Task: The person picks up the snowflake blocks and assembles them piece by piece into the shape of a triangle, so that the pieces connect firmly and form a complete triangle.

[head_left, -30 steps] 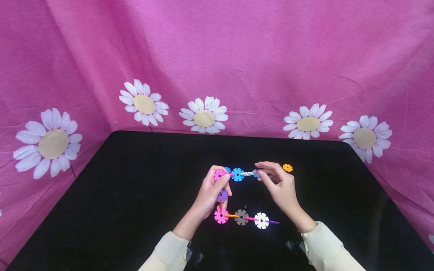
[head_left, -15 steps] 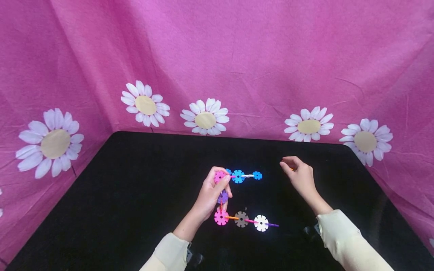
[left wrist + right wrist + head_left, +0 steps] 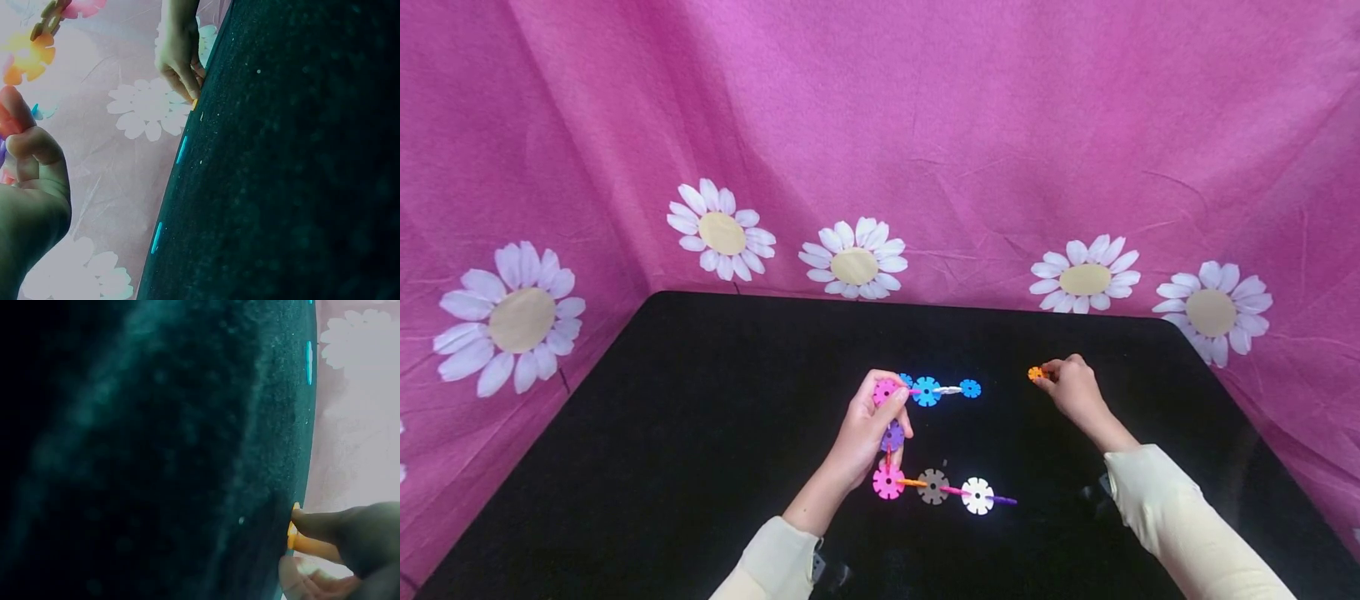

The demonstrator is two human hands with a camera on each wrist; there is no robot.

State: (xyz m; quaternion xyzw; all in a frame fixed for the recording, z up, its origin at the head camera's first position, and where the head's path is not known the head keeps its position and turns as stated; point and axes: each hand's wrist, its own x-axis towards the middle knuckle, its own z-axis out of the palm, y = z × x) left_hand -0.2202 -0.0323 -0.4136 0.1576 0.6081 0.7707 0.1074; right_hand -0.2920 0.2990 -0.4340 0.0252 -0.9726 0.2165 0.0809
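Chain (image 3: pixel 892 437) with three blue wheels (image 3: pixel 927 386) is being held in the left hand (image 3: pixel 867 423), right hand (image 3: pixel 1075 388) pinching one orange wheel (image 3: pixel 1034 373).

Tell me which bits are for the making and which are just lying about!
In the job:
chain, held in the left grip
orange disc, pinched in the right grip

Lying about:
two blue discs, flat on the table; maybe for later

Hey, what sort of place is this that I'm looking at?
Probably an indoor play or filming corner, though I can't tell what building. A pink cloth with printed white flowers hangs behind a black table, and the left hand holds a chain of colorful notched discs.
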